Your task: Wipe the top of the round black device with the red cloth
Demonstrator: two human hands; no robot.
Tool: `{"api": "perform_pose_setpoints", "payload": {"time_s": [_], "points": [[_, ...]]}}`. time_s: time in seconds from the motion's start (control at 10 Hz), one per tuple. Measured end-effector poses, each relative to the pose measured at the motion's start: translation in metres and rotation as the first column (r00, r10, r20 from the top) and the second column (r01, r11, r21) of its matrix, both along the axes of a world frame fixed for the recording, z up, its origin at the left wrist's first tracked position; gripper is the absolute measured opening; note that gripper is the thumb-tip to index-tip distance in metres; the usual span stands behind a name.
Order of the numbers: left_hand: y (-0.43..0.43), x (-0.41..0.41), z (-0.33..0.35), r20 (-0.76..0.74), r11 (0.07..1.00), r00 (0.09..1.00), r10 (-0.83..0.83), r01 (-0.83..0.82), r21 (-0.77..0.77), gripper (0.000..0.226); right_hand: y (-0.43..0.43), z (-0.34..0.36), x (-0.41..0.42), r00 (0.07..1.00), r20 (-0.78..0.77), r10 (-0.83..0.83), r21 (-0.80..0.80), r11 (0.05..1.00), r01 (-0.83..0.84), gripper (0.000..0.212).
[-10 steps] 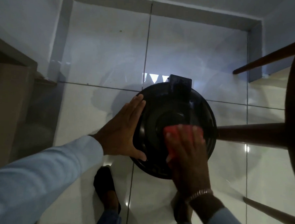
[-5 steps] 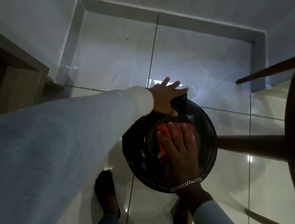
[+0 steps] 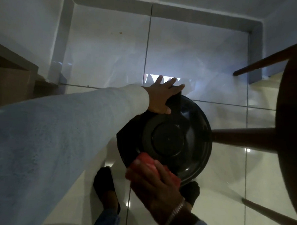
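The round black device (image 3: 170,138) stands on the pale tiled floor, seen from straight above, with a raised centre disc and a glossy outer ring. My left hand (image 3: 162,97) lies flat with fingers spread over the black block at its far edge. My right hand (image 3: 155,182) presses the red cloth (image 3: 146,160) against the device's near rim; its fingers cover most of the cloth. A bracelet sits on that wrist.
A dark wooden stool (image 3: 289,139) stands at the right, one leg (image 3: 242,136) touching or nearly touching the device's right side. My two dark-shod feet (image 3: 105,187) are just below the device. A wooden cabinet corner (image 3: 13,75) sits at the left. Walls close off the far side.
My right hand has slid the red cloth from the device's centre down to its near rim. The left hand moved from the left rim to the far edge and stays there.
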State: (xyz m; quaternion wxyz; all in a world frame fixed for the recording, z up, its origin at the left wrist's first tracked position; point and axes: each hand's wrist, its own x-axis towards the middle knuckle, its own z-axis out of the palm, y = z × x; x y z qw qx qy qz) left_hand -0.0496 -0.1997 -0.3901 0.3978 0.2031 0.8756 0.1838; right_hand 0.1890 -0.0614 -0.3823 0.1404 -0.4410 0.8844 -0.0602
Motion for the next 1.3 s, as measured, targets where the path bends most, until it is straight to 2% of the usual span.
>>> {"api": "perform_pose_setpoints", "payload": {"time_s": [0.1,0.2,0.3,0.4,0.5,0.6,0.7,0.8,0.9,1.0,1.1,1.2,1.3], "points": [[0.001,0.0,-0.003,0.005,1.0,1.0,-0.011,0.011,0.003,0.094,0.058,0.001,0.008,0.983,0.034,-0.182,-0.215,0.959,0.185,0.034],[0.003,0.0,0.005,-0.061,0.999,0.998,-0.012,0.009,-0.051,0.097,0.093,0.011,-0.005,0.912,0.218,-0.348,-0.215,0.894,0.393,0.051],[0.011,0.016,0.027,-0.252,0.989,0.967,0.046,-0.079,-0.125,0.096,0.104,0.019,-0.013,0.875,0.301,-0.379,-0.125,0.894,0.43,0.042],[0.027,0.046,0.066,-0.207,0.885,0.863,0.462,-0.433,0.172,0.056,0.084,0.057,-0.022,0.784,0.238,-0.573,-0.212,0.757,0.618,0.029],[0.048,0.074,0.132,0.385,0.596,0.635,0.67,-0.769,0.231,0.044,0.069,0.114,-0.032,0.671,0.283,-0.685,-0.483,0.502,0.717,0.035],[0.065,0.097,0.189,0.813,0.457,0.454,0.365,-0.848,0.268,0.053,0.07,0.185,-0.052,0.644,0.297,-0.705,-0.622,0.368,0.691,0.049],[0.095,0.092,0.234,0.895,0.311,0.405,0.184,-0.888,0.338,0.044,0.101,0.247,-0.065,0.663,0.322,-0.676,-0.66,0.342,0.669,0.065],[0.142,0.073,0.264,0.9,0.268,0.392,0.19,-0.903,0.337,0.038,0.154,0.295,-0.08,0.453,0.635,-0.626,-0.577,0.007,0.817,0.067],[0.193,0.055,0.275,0.879,0.32,0.426,0.213,-0.881,0.349,0.033,0.215,0.293,-0.105,0.155,0.842,-0.516,-0.323,-0.252,0.912,0.045],[0.237,0.046,0.277,0.737,0.397,0.534,0.415,-0.835,0.382,0.034,0.262,0.262,-0.123,-0.043,0.86,-0.509,-0.113,-0.271,0.956,0.042],[0.26,0.056,0.275,0.453,0.421,0.569,0.686,-0.819,0.391,0.045,0.263,0.238,-0.121,-0.11,0.664,-0.74,-0.079,-0.215,0.973,0.048],[0.249,0.06,0.287,0.229,0.448,0.602,0.765,-0.753,0.482,0.042,0.258,0.234,-0.134,-0.079,0.485,-0.871,-0.024,-0.104,0.994,0.058],[0.204,0.04,0.352,-0.004,0.427,0.534,0.845,-0.672,0.605,0.037,0.243,0.287,-0.167,0.082,0.396,-0.915,-0.057,0.065,0.996,0.081]]}}
